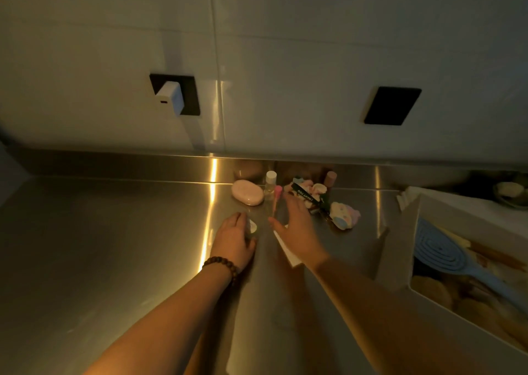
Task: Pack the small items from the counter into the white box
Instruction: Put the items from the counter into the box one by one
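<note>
On the steel counter, my left hand, a bead bracelet on its wrist, curls over a small round white item, which sits between fingers and thumb. My right hand hovers flat with straight fingers, partly over a white card, its fingertips near a pink-capped stick. Behind lie a pink oval case, a clear bottle, a black lettered tube and a pastel plush piece. The white box stands open at the right, with a blue hairbrush inside.
The steel backsplash runs behind the items, below a tiled wall. A white charger sits in a black socket, and a second black plate is further right. A small dish stands behind the box.
</note>
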A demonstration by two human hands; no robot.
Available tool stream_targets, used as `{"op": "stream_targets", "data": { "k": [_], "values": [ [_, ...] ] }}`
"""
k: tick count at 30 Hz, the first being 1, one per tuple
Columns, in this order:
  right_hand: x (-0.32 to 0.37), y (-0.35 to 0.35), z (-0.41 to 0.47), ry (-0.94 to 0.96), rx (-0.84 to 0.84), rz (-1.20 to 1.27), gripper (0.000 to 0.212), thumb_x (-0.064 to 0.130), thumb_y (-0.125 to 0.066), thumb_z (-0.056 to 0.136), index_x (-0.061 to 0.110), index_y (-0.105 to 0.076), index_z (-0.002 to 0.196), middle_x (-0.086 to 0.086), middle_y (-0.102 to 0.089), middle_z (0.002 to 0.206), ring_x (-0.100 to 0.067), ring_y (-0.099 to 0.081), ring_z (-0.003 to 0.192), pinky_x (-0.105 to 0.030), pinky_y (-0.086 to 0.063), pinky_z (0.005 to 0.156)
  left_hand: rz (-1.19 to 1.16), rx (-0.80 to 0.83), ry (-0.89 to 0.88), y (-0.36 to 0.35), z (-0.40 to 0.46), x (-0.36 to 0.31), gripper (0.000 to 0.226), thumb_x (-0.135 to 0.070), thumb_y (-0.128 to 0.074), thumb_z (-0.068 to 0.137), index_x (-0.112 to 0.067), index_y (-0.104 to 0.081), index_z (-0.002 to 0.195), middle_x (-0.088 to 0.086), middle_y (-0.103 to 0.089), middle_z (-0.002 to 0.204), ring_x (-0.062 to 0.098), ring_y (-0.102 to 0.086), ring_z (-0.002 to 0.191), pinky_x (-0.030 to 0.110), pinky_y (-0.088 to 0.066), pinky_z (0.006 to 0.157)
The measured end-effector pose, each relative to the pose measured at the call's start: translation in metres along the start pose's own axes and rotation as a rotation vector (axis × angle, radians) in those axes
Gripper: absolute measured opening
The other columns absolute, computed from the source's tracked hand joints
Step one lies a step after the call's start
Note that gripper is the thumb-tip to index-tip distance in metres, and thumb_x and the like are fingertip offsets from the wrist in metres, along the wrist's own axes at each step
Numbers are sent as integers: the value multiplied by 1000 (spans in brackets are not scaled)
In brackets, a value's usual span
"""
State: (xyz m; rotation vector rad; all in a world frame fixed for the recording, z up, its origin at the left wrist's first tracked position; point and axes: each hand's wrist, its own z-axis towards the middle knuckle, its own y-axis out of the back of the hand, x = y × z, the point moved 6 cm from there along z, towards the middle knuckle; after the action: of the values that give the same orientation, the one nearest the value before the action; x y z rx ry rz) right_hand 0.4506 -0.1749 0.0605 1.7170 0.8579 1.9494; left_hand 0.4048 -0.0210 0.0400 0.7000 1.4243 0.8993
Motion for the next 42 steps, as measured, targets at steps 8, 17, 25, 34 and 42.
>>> {"op": "stream_targets", "data": {
  "k": [8,17,25,34,42],
  "values": [
    [21,-7,68,-67,-7,127,68,19,-60,90,26,-24,148,-5,-35,148,-14,-45,125,-33,-40,102,-56,-62,-11,22,43,13,68,-33,-61,84,-18,-31,143,3,-35,145,20,-34,130,29,-30,105],
    [6,-25,81,-39,16,185,39,21,-46,97,29,-39,135,-3,-53,125,-12,-51,108,-24,-40,82,-101,-65,-20,21,57,23,68,-29,-64,83,-19,-32,142,2,-36,144,19,-38,127,29,-34,103],
    [26,15,68,51,-34,198,32,19,-45,97,34,-40,125,3,-56,102,-11,-58,92,-30,-50,75,-142,-135,-108,50,61,-2,67,-26,-71,77,-16,-41,136,3,-46,133,19,-43,121,24,-33,98],
    [26,200,-18,24,-328,64,38,14,-49,97,35,-39,127,-11,-61,92,-21,-59,65,-32,-54,55,-221,-45,-471,61,32,-148,62,-27,-72,77,-11,-47,131,7,-50,130,21,-44,121,31,-36,102],
    [-62,349,-133,-173,-505,-81,39,20,-51,96,25,-39,132,-14,-58,89,-27,-60,78,-52,-53,77,-225,148,-736,7,-20,-306,62,-29,-70,78,-11,-46,133,8,-50,131,21,-40,121,21,-27,98]
  ]
}}
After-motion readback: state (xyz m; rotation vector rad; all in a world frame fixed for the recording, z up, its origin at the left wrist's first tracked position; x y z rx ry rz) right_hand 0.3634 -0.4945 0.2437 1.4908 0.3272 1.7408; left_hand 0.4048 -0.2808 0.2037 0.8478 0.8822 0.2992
